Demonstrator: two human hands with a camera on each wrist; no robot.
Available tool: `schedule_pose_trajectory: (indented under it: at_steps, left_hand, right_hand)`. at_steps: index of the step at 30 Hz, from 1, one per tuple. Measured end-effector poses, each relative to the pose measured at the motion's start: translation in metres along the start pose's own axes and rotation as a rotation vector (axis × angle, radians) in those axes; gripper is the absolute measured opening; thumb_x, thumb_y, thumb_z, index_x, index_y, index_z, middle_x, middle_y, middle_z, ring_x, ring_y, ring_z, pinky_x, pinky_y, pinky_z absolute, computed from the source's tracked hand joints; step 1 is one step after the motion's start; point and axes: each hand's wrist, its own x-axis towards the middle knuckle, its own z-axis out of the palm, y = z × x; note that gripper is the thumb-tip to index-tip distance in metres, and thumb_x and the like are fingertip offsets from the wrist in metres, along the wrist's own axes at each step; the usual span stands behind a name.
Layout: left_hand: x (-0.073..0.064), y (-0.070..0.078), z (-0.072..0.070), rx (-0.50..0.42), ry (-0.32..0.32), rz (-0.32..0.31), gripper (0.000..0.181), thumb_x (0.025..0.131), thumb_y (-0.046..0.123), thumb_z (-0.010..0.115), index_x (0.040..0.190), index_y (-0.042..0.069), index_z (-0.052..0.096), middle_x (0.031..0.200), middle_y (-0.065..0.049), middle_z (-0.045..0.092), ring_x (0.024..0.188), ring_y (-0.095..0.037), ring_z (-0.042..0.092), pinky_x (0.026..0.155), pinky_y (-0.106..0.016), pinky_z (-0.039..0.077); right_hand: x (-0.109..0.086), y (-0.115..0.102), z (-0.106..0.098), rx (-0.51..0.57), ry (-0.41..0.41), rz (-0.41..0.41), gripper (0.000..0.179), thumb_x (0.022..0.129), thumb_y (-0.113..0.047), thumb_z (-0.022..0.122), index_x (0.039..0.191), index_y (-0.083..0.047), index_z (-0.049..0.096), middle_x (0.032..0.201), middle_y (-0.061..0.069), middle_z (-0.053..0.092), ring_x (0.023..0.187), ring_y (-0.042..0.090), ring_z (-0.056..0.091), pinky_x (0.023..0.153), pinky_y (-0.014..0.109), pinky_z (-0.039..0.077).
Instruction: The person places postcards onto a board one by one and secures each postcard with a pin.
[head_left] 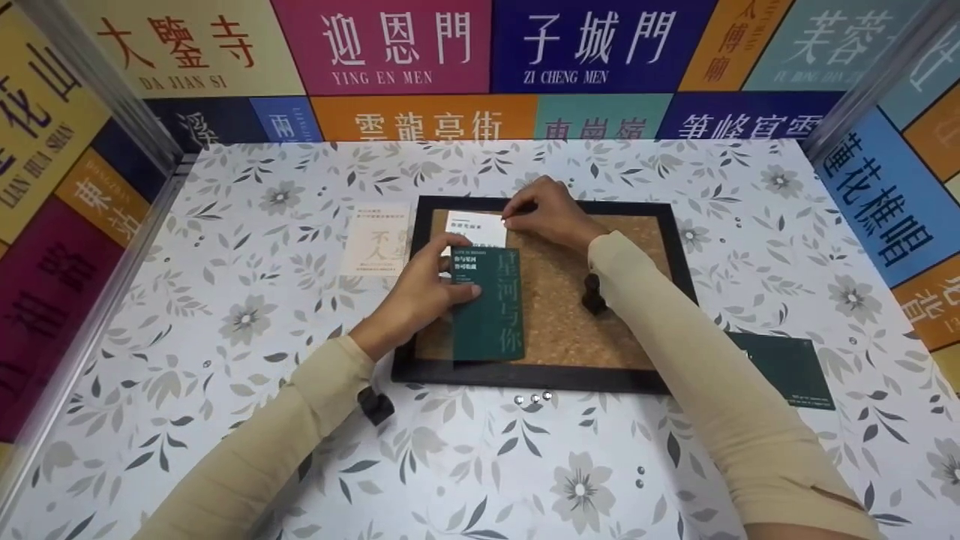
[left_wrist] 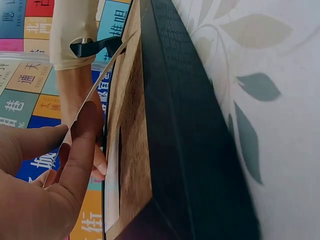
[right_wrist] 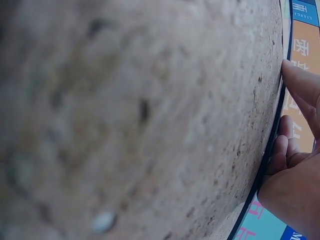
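Flowered tabletop (head_left: pixel 480 480), center frame: left hand (head_left: pixel 421 289) is pinching green card (head_left: pixel 489 322); right hand (head_left: pixel 553 214), grip unclear, is apparently steadying white card (head_left: pixel 472 226).

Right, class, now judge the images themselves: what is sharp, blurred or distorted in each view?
Head view: large lettering on the green card legible, smallest print too soft to read; left wrist view: black frame stretched by steep perspective; right wrist view: near cork board heavily blurred, pale spot on it out of focus, frame edge bowed.

Rough cork board (head_left: pixel 562 322); smooth green paper card (head_left: pixel 487 322).
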Motion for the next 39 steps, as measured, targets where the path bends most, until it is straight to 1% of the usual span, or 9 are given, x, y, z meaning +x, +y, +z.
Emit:
schedule_pose_trajectory:
  at_steps: [6,11,15,22,24,27,30,35,39]
  left_hand:
    - [0.006,-0.001,0.011,0.023,0.004,0.000,0.061,0.094,-0.007,0.079,0.147,0.012,0.054,0.119,-0.017,0.076,0.087,-0.025,0.078,0.057,-0.032,0.060]
    - [0.012,-0.004,0.018,0.014,-0.024,0.022,0.060,0.094,-0.007,0.078,0.146,0.009,0.053,0.118,-0.018,0.076,0.086,-0.024,0.077,0.060,-0.031,0.061]
    - [0.015,-0.004,0.024,0.013,-0.051,0.019,0.061,0.096,-0.006,0.077,0.150,0.007,0.051,0.118,-0.020,0.075,0.088,-0.025,0.078,0.064,-0.032,0.062]
    - [0.020,-0.003,0.033,0.144,-0.029,0.048,0.061,0.095,0.000,0.082,0.148,0.010,0.055,0.113,-0.016,0.077,0.088,-0.023,0.077,0.069,-0.032,0.062]
    - [0.021,-0.003,0.036,0.163,-0.033,0.060,0.060,0.096,0.000,0.082,0.149,0.010,0.055,0.112,-0.017,0.076,0.089,-0.023,0.076,0.072,-0.032,0.061]
    - [0.022,-0.002,0.038,0.211,-0.036,0.086,0.060,0.096,0.002,0.082,0.149,0.010,0.055,0.112,-0.016,0.074,0.090,-0.024,0.075,0.074,-0.034,0.061]
    - [0.023,-0.002,0.041,0.271,-0.048,0.127,0.059,0.097,0.003,0.082,0.149,0.008,0.054,0.116,-0.016,0.073,0.096,-0.025,0.074,0.081,-0.038,0.061]
    - [0.025,-0.003,0.046,0.444,-0.067,0.212,0.060,0.099,0.008,0.083,0.151,0.003,0.054,0.130,-0.017,0.072,0.114,-0.028,0.071,0.099,-0.043,0.057]
    - [0.027,-0.004,0.048,0.603,-0.066,0.269,0.065,0.099,0.014,0.084,0.154,-0.001,0.053,0.137,-0.021,0.065,0.123,-0.034,0.063,0.109,-0.046,0.052]
  right_hand:
    - [0.003,0.003,0.002,0.002,0.003,0.012,0.010,0.099,0.001,0.079,0.106,0.003,0.086,0.108,0.019,0.081,0.102,0.030,0.072,0.089,0.028,0.054]
    - [0.004,0.000,0.002,0.000,0.012,0.027,0.010,0.099,0.002,0.079,0.106,0.003,0.086,0.108,0.018,0.081,0.100,0.029,0.072,0.085,0.024,0.052]
    - [0.003,-0.002,0.002,0.001,0.006,0.022,0.011,0.099,0.002,0.077,0.107,0.004,0.085,0.108,0.019,0.080,0.101,0.029,0.072,0.086,0.023,0.052]
    - [0.002,-0.003,0.001,0.012,0.005,0.013,0.011,0.099,0.005,0.076,0.107,0.007,0.084,0.110,0.022,0.079,0.104,0.033,0.071,0.088,0.026,0.051]
    - [0.001,-0.004,0.001,0.013,0.003,0.020,0.011,0.100,0.004,0.076,0.107,0.006,0.084,0.111,0.022,0.078,0.105,0.032,0.070,0.089,0.027,0.051]
    - [0.000,-0.003,0.001,0.016,0.000,0.022,0.011,0.100,0.001,0.077,0.108,0.005,0.084,0.112,0.022,0.077,0.105,0.032,0.069,0.088,0.027,0.050]
    - [0.000,-0.002,0.001,0.020,-0.001,0.004,0.012,0.101,0.000,0.078,0.108,0.006,0.084,0.111,0.024,0.077,0.102,0.035,0.070,0.085,0.025,0.051]
    - [0.000,-0.002,0.000,0.039,-0.007,-0.008,0.011,0.101,0.002,0.076,0.107,0.007,0.084,0.109,0.025,0.078,0.100,0.037,0.072,0.082,0.020,0.051]
    - [0.001,0.000,0.001,0.036,-0.005,-0.001,0.011,0.101,0.003,0.076,0.108,0.007,0.084,0.110,0.024,0.078,0.102,0.036,0.073,0.084,0.019,0.051]
